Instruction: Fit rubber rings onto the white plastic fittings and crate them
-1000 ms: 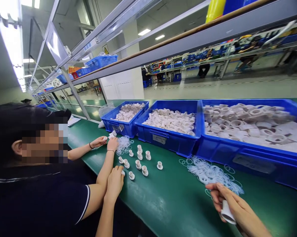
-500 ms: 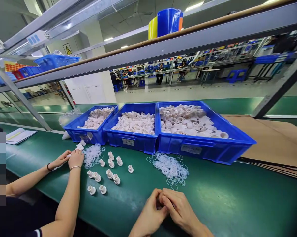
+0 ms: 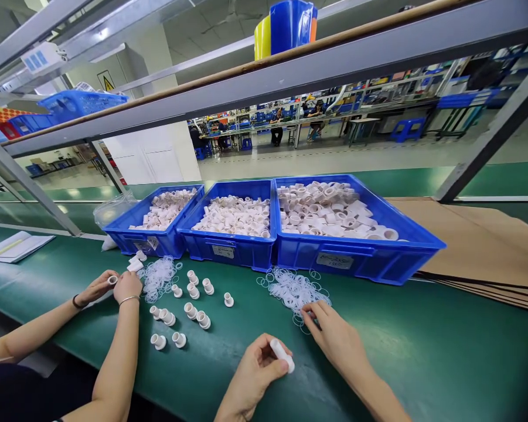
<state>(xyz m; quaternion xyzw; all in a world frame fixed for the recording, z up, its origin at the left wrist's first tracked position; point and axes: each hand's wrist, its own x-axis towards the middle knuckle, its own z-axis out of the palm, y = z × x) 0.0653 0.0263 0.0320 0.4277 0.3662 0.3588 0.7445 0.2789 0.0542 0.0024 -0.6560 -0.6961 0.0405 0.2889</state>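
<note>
My left hand (image 3: pixel 257 375) is closed round a white plastic fitting (image 3: pixel 282 355), a short tube with a flange, held tilted above the green table. At the near edge of a pile of thin clear rings (image 3: pixel 292 288), my right hand (image 3: pixel 334 334) has its thumb and forefinger drawn together on a ring. The fingertips partly hide that ring. Several white flanged fittings (image 3: pixel 203 319) stand on the table to the left of my hands. Behind the ring pile is a blue bin (image 3: pixel 360 261) filled with white tube pieces.
A co-worker's hands (image 3: pixel 127 286) handle a white piece at the left, beside another pile of clear rings (image 3: pixel 159 278). Two more blue bins (image 3: pixel 226 249) stand in the row. Cardboard sheets (image 3: pixel 479 252) lie at right. A metal shelf rail (image 3: pixel 228 94) crosses above.
My hands were together and have moved apart. The right hand has reached forward to the rings, while the left keeps the white fitting, now visible. The view has shifted slightly.
</note>
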